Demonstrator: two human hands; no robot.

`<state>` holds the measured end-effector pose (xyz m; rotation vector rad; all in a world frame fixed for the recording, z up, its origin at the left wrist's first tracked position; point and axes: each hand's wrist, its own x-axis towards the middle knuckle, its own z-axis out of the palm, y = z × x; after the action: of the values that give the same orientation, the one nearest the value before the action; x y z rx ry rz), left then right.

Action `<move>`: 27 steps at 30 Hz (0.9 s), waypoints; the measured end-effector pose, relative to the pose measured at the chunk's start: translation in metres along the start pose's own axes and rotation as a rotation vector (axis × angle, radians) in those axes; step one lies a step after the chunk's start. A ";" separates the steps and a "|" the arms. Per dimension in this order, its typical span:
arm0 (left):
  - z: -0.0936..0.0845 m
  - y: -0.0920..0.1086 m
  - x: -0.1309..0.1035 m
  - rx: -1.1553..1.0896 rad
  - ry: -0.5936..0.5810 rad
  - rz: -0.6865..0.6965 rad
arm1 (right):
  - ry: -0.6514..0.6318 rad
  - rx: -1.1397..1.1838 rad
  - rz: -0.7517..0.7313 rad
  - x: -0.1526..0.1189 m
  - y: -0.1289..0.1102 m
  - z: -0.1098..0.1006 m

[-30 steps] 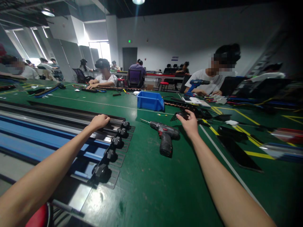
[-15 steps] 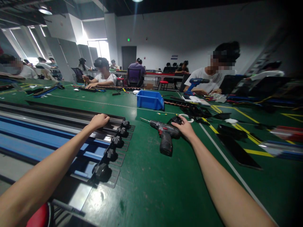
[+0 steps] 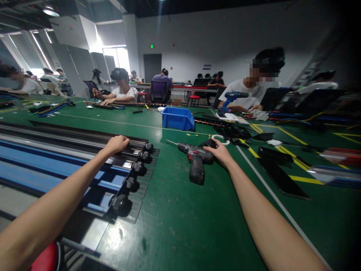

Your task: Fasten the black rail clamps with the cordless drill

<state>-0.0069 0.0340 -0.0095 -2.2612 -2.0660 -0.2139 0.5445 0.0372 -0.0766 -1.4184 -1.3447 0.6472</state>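
Observation:
Long metal profiles (image 3: 63, 160), blue, silver and black, lie side by side at left, with black cable glands (image 3: 122, 204) on their near ends. My left hand (image 3: 117, 143) is closed over the end of a far dark profile, its fingertips partly hidden. A black and red cordless drill (image 3: 196, 163) lies on its side in the middle, its thin bit pointing left. Just behind the drill's rear, my right hand (image 3: 221, 152) has its fingers closed around a small black part (image 3: 208, 143), mostly covered. A white ring-shaped piece (image 3: 222, 140) is beside those fingers.
A blue bin (image 3: 177, 118) stands beyond the drill on the green table (image 3: 175, 226). Black parts (image 3: 275, 156) and a flat dark panel (image 3: 284, 180) lie to the right. A co-worker (image 3: 254, 82) sits across the table near a blue drill (image 3: 232, 97).
The view has shifted very slightly. Both hands stay in nearly the same places, and the drill and profiles have not visibly moved on the table.

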 end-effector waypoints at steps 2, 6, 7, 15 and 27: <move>0.000 0.000 0.000 -0.001 -0.003 -0.002 | 0.015 -0.023 -0.004 0.000 0.000 0.000; -0.001 0.001 -0.001 -0.004 -0.003 -0.002 | 0.032 -0.058 -0.006 0.001 -0.003 0.001; -0.002 0.001 -0.001 -0.005 -0.002 -0.004 | 0.032 -0.055 -0.006 0.000 -0.004 0.001; -0.005 0.005 -0.003 -0.007 -0.015 -0.030 | 0.147 0.209 0.058 -0.008 -0.018 0.005; -0.005 0.005 -0.003 0.001 -0.017 -0.029 | 0.002 0.738 0.003 -0.003 -0.127 0.004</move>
<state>-0.0021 0.0299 -0.0048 -2.2410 -2.1084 -0.1963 0.4916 0.0159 0.0368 -0.8168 -0.9458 1.0124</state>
